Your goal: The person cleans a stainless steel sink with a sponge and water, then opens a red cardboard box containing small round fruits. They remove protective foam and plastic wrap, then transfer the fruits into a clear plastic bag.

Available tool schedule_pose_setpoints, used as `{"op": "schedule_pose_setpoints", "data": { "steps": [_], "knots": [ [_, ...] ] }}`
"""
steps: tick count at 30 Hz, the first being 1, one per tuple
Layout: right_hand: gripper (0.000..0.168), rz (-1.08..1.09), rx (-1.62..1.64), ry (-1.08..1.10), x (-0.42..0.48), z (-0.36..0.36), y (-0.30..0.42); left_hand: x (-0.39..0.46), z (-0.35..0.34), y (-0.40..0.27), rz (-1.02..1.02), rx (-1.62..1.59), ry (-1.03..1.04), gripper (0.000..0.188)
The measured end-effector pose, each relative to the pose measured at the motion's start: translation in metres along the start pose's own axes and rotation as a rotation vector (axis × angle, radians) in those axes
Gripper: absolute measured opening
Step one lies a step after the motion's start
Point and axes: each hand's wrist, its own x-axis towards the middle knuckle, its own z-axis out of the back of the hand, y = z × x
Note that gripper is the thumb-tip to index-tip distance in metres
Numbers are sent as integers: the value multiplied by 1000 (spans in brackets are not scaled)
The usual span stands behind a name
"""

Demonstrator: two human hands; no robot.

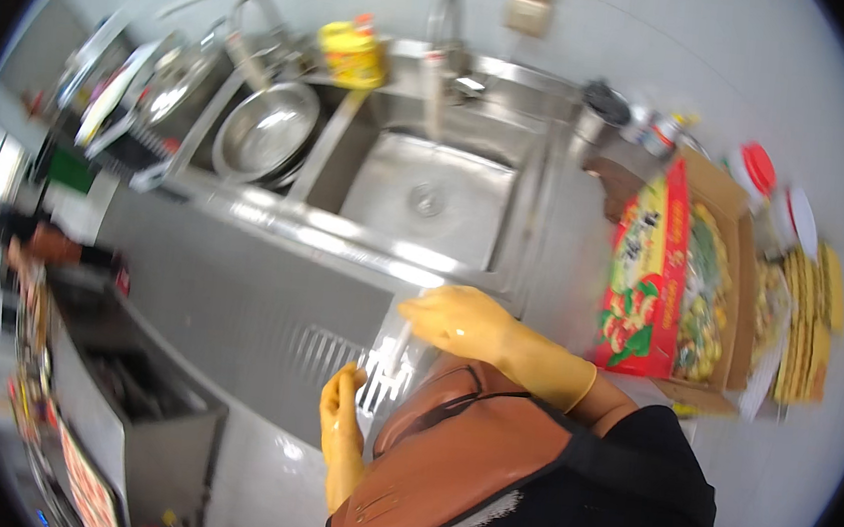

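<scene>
Both my hands wear yellow rubber gloves. Just below the front edge of the steel sink, my right hand is curled with its fingers pointing left. A pale, shiny strip shows beneath its fingertips; whether the hand grips it is unclear. Lower and to the left, my left hand is raised in front of the brown apron, its fingers bent and close together. Its palm side is partly hidden, so I cannot see if it holds anything. Bright slots of a floor grate appear beside it.
Metal bowls sit in the left basin, below a faucet. A yellow bottle stands behind the divider. On the right counter is an open red cardboard box with wrapped contents, beside jars. Another person is at the far left, near a steel counter.
</scene>
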Motion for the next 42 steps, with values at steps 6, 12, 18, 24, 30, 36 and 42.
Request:
{"op": "schedule_pose_setpoints", "data": {
  "steps": [6, 12, 18, 24, 30, 36, 42],
  "knots": [
    [35, -139, -92, -430, -16, 101, 8, 64, -49, -43, -89, 196, 284, 49],
    [46, -420, -629, -910, -107, 179, 11, 98, -120, -82, -188, 434, 549, 45],
    [39, -894, -657, -1077, -246, 198, 20, 78, -181, -116, -216, 422, 908, 44],
    [31, -1227, -628, -694, -293, 128, 54, 26, -258, -146, -413, 331, 1254, 42],
    [29, -1006, -858, -816, -302, 102, 42, -63, -347, -169, -806, 351, 1430, 36],
    [33, -947, -904, -837, -294, 110, 52, -108, -500, -138, -1543, 1117, 1333, 32],
    [36, -885, -738, -772, -309, 115, 50, -138, -577, -83, -1134, 1816, 1060, 30]
  ]
}}
